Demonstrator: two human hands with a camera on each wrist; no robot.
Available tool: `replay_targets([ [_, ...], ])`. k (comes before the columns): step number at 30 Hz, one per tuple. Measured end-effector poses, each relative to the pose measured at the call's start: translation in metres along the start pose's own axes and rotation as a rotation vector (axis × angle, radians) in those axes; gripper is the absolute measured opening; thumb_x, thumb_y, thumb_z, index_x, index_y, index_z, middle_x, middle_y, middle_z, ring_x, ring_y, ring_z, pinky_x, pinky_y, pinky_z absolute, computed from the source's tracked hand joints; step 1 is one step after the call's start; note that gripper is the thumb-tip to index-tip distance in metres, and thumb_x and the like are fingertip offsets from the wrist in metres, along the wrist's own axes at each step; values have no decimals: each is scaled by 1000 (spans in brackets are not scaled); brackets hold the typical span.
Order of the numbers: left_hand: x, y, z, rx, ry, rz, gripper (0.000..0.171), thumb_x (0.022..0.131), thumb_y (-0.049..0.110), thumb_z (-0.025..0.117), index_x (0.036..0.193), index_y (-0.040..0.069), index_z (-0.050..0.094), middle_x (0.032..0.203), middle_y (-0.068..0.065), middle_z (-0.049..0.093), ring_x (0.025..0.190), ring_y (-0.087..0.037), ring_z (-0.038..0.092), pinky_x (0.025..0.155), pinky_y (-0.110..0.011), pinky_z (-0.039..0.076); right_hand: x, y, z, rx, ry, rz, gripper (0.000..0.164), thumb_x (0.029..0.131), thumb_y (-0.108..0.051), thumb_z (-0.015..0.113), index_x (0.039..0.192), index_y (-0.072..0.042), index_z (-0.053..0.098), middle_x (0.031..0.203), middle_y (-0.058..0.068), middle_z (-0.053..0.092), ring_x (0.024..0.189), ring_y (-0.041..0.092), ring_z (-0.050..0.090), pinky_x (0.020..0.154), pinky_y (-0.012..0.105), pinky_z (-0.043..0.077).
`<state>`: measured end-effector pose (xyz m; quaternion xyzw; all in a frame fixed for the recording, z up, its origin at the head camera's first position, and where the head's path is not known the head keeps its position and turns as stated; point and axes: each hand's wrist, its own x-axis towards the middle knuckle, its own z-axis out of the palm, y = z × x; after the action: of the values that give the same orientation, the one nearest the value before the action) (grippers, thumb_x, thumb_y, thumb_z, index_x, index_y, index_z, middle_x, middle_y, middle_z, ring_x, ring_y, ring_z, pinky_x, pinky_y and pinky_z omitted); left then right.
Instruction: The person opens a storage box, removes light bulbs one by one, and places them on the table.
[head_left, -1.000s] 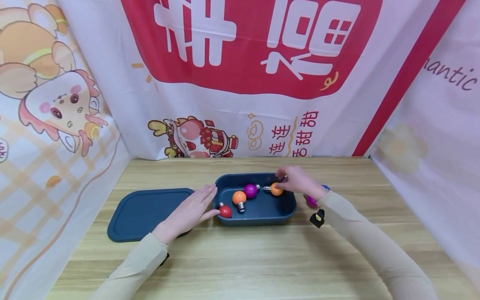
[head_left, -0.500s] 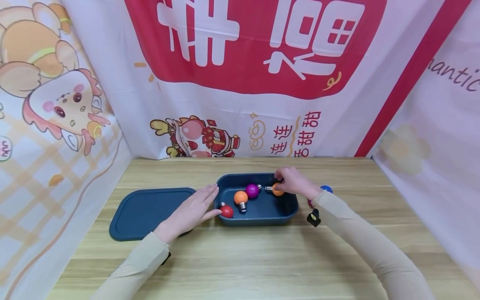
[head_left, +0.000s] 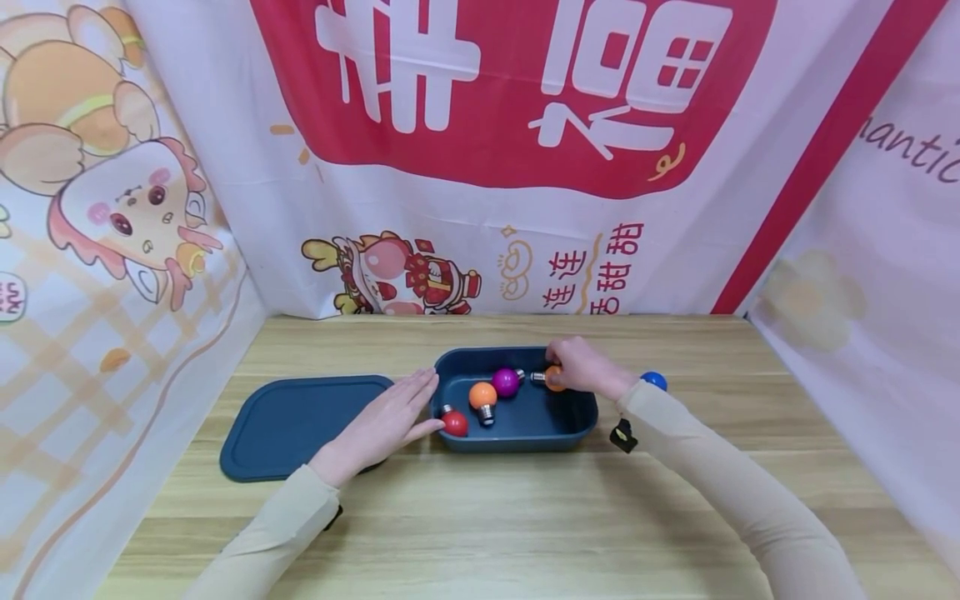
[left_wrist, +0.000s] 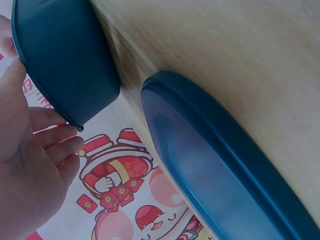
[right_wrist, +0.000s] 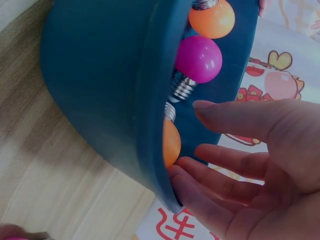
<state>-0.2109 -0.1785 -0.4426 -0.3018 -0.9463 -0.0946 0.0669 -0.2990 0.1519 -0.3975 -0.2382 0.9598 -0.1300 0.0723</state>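
Since a second ago, the right hand (head_left: 588, 365) has edged toward 9 o'clock across the box (head_left: 517, 444), covering more of the right-hand orange bulb (head_left: 553, 379), and a purple bulb outside has vanished behind the sleeve. That orange bulb lies inside the box at 2 o'clock, at 8 o'clock from the hand, its threaded metal cap pointing to 9. The right thumb and fingers stand apart; whether a fingertip touches the bulb, I cannot tell. The left hand (head_left: 384, 414), fingers straight, touches the box's 9 o'clock end. Smooth, round-headed purple (head_left: 506, 382), orange (head_left: 483, 395) and red (head_left: 454, 423) bulbs lie inside the matte, dark-blue, round-cornered box. A flat matching lid (head_left: 300, 425) rests at 9 o'clock on the wood-grained table (head_left: 480, 517).
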Motion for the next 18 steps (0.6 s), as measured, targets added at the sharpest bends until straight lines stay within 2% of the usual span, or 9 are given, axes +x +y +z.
replay_targets([
  [6,0,0,1,12,6,0,75,97,52,55,150,1,39,158,-17,38,147,-32,39,118,-49,37,1,-2,0,-7,-67,32,23,87,-11,73,104,2,68,85,9,66,72,17,58,65,26,51],
  [12,0,-1,3,22,15,9,75,98,52,54,151,1,39,158,-16,38,147,-32,39,118,-49,38,0,-4,2,-55,-146,38,28,85,-13,76,107,1,68,90,9,66,77,19,56,71,28,50],
  [18,0,-1,1,16,11,2,75,98,52,54,151,2,39,158,-16,38,146,-32,40,117,-49,39,-2,-8,4,-46,-195,50,31,83,-14,79,108,-1,67,91,8,63,79,20,54,70,28,46],
])
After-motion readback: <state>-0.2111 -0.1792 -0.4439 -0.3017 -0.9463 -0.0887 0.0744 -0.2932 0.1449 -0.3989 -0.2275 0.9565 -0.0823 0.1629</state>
